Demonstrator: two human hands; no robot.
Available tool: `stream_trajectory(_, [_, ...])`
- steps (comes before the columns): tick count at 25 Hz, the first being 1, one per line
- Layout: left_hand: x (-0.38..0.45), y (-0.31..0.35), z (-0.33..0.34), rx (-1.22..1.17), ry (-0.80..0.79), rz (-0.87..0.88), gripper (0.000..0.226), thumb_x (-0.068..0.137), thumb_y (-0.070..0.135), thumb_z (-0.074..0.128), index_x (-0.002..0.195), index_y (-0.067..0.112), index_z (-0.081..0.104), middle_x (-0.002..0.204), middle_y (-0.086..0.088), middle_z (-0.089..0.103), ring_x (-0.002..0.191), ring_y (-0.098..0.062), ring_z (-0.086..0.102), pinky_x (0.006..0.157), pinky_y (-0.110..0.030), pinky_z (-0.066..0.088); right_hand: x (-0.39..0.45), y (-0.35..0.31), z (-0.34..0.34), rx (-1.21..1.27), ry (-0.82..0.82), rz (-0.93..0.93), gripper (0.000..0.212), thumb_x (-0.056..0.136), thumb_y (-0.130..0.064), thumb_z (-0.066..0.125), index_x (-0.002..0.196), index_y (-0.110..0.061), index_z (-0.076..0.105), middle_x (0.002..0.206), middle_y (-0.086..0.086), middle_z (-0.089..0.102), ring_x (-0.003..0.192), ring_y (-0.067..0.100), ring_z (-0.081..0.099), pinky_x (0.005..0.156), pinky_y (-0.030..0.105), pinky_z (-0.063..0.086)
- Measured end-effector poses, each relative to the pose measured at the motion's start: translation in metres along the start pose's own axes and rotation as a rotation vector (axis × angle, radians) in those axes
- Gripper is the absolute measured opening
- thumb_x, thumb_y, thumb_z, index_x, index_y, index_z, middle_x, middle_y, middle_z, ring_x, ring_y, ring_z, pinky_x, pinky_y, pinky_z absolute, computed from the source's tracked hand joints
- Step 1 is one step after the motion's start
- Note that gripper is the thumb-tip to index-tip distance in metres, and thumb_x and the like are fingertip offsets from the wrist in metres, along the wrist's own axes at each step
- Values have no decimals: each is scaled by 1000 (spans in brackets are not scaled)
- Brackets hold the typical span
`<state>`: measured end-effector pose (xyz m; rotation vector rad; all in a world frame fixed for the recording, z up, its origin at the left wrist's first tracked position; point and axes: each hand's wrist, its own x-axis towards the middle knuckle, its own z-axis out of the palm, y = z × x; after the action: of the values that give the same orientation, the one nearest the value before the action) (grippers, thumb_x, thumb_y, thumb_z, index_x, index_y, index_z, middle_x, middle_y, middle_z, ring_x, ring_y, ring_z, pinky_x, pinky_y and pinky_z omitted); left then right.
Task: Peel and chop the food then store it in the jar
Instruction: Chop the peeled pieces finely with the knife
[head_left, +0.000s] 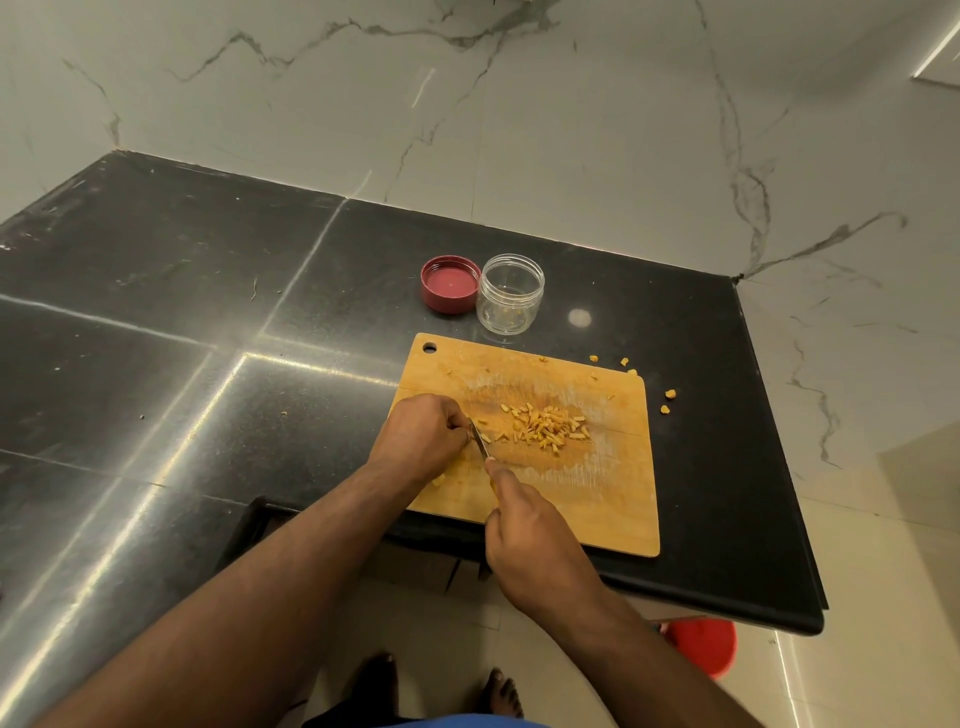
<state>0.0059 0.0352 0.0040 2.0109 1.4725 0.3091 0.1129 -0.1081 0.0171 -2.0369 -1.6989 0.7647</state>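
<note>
Right hand (530, 535) gripping knife (480, 444), open jar (510, 292) holding few bits

Warm, fairly dim indoor light here, coming from above. Bright streaks and one round glare spot shine off the polished black counter (208, 291). A thin strip of light glints at the upper right on the wall (675, 130). Wide-angle bend curves the edges. Focus looks slightly soft overall, shadows faint.

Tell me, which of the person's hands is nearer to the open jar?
Left. The left hand rests on the cutting board, below and left of the jar. The right hand, holding the knife, sits nearer the board's front edge.
</note>
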Motion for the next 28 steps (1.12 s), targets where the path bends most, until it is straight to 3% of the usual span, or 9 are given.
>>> stream_trajectory(5, [0, -1, 1, -9, 2, -17, 10, 93, 23, 66, 94, 22, 75, 87, 8, 70, 79, -8, 61, 65, -23, 51, -26, 5, -2, 45, -36, 23, 53, 104, -24, 35, 155, -29, 20, 140, -2, 49, 117, 10, 48, 99, 26, 43])
stream_trajectory(8, [1, -2, 1, -14, -9, -18, 9, 92, 22, 66, 93, 23, 75, 88, 8, 70, 79, -7, 61, 67, -23, 52, -39, 6, -8, 88, 2, 36, 51, 105, -24, 35, 154, -30, 23, 140, -8, 46, 109, -3, 41, 91, 4, 33])
stream_trajectory(10, [1, -2, 1, -13, -2, -8, 9, 91, 21, 67, 92, 23, 75, 88, 8, 71, 78, -6, 61, 63, -21, 49, -35, 4, -10, 108, 21, 16, 51, 105, -21, 36, 154, -26, 24, 140, -9, 45, 107, -8, 37, 86, -3, 27])
stream_trajectory(15, [-3, -3, 3, -8, 32, -18, 10, 92, 22, 66, 93, 22, 76, 88, 9, 70, 75, -6, 60, 57, -19, 41, -13, 4, -6, 61, 8, -3, 52, 104, -21, 35, 154, -25, 25, 147, -4, 44, 127, 7, 43, 101, 17, 35])
stream_trajectory(21, [-4, -1, 3, -26, 38, -21, 10, 92, 22, 66, 92, 22, 76, 88, 8, 71, 78, -8, 62, 64, -23, 49, 2, 5, -5, 25, -28, -12, 52, 103, -20, 35, 154, -25, 26, 141, 2, 49, 122, 14, 49, 100, 29, 42])
stream_trajectory(26, [-4, -2, 3, -47, 45, -46, 7, 91, 26, 68, 91, 25, 75, 87, 11, 69, 78, -6, 61, 64, -23, 49, -18, 10, -5, 84, -61, 24, 52, 104, -23, 36, 154, -29, 24, 144, -2, 47, 121, 10, 48, 99, 23, 41])
stream_trajectory(28, [-4, -2, 3, -43, 34, -52, 5, 91, 25, 68, 91, 25, 73, 87, 10, 69, 78, -6, 60, 63, -22, 46, -31, 13, -7, 125, -46, 40, 50, 105, -24, 36, 154, -30, 26, 145, -8, 45, 120, -1, 43, 97, 10, 35])
